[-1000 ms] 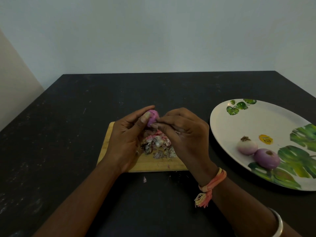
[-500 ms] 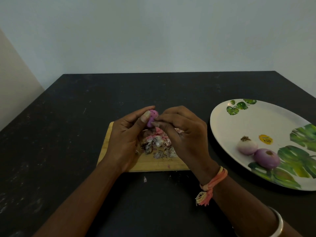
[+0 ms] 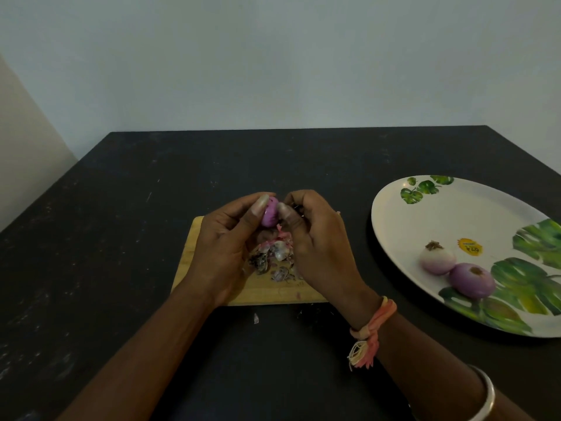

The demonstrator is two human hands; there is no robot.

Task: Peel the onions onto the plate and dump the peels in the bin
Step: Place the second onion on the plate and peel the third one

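Dark tabletop (image 3: pixel 121 208): 3rd onion (image 3: pixel 269 214) losing skin

Over the board (image 3: pixel 194 238), the left hand (image 3: pixel 224 247) is gripping the onion; the right hand (image 3: pixel 321 247), shifted higher than before, is pinching its skin. Peels (image 3: pixel 276 253) are piling beneath; 2 bare onions (image 3: pixel 438 261) are lying on the plate (image 3: pixel 409 226).

Table (image 3: pixel 121 238): dark surface open across the left half and upper centre of the frame. Centre: wooden board (image 3: pixel 194 253) carrying a peel pile (image 3: pixel 274 256). Above it the left hand (image 3: pixel 224 247) grips and the right hand (image 3: pixel 321 247) pinches a small onion (image 3: pixel 269 214), blocking that space. Right: plate (image 3: pixel 425 214) runs to the frame edge. A pale onion (image 3: pixel 437 261) and a purple onion (image 3: pixel 472 281), touching, occupy its lower part. An open strip of table lies between board and plate. Both forearms cross the lower centre.
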